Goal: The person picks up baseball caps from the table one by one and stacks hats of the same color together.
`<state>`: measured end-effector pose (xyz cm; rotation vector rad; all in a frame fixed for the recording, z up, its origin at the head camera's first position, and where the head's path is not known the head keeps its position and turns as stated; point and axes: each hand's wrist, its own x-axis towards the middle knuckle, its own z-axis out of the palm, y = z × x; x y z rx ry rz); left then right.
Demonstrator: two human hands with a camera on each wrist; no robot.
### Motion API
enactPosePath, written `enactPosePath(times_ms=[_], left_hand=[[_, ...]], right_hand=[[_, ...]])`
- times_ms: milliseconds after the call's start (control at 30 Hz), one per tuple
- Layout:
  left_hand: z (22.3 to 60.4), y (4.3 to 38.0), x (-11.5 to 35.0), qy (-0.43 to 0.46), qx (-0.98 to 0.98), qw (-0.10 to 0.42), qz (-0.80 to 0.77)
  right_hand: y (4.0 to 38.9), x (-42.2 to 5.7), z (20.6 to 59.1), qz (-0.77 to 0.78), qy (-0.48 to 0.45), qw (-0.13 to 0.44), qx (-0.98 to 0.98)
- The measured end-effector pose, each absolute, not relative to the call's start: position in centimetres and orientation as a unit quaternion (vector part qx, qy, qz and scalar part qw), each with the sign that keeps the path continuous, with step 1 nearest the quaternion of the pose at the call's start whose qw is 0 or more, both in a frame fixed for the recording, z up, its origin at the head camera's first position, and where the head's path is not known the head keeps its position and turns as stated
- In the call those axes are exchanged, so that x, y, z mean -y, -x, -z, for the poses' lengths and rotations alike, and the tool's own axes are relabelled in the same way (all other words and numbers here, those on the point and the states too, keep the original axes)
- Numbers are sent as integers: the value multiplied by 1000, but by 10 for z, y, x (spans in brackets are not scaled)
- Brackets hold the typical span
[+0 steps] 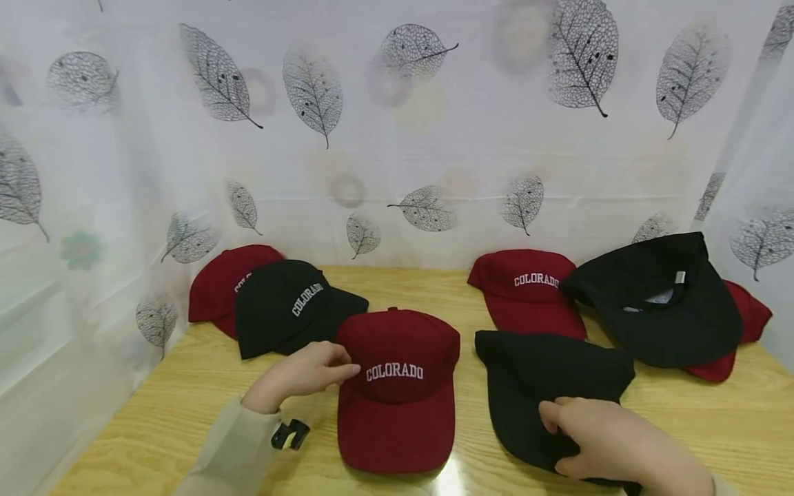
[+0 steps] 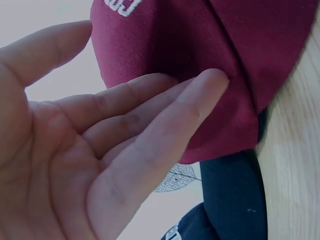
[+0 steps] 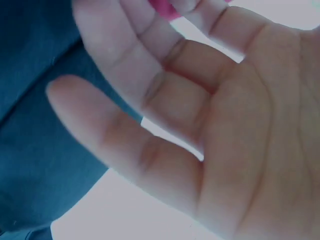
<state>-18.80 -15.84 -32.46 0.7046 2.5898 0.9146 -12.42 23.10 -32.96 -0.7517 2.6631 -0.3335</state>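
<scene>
A dark red baseball cap [image 1: 397, 434] lettered COLORADO lies in the middle of the table, brim toward me. My left hand [image 1: 313, 372] is at the left side of its crown, fingers extended. The left wrist view shows the fingers [image 2: 165, 120] against the red cloth, the thumb spread apart from them. To the right lies a black cap [image 1: 552, 358], its brim also pointing my way and no lettering showing. My right hand [image 1: 611, 437] is over this brim with loosely bent fingers, hiding part of it. In the right wrist view nothing is gripped in the palm [image 3: 245, 130].
At the back left a black COLORADO cap [image 1: 279, 310] overlaps a red cap [image 1: 217, 275]. Another red cap [image 1: 527, 275] is at the back right, beside an upturned black cap [image 1: 670, 324] resting over a further red one [image 1: 747, 313]. A leaf-printed curtain [image 1: 422, 151] encloses the wooden table [image 1: 155, 427].
</scene>
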Motion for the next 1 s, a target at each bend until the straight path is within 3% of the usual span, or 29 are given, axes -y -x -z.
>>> enactPosePath(times_ms=[100,267,433,600,733,1000], left_hand=[[323,188,157,-253,-909,124,-307],[320,189,148,-257,-911,103,-307],[314,193,131,-277,-903,89,-317],[304,195,111,-294,-896,73,-324],[297,196,90,-307,-891,73,-326],[288,196,46,-324,-865,116,-365]], right_hand=[[132,-243,323,172,318,136,-922],[149,-264,318,217,369,20,-904],[165,-282,314,220,308,-66,-923],[180,-291,317,224,222,-103,-943],[188,-298,325,233,165,-73,-956],[195,-314,341,267,99,80,-955]])
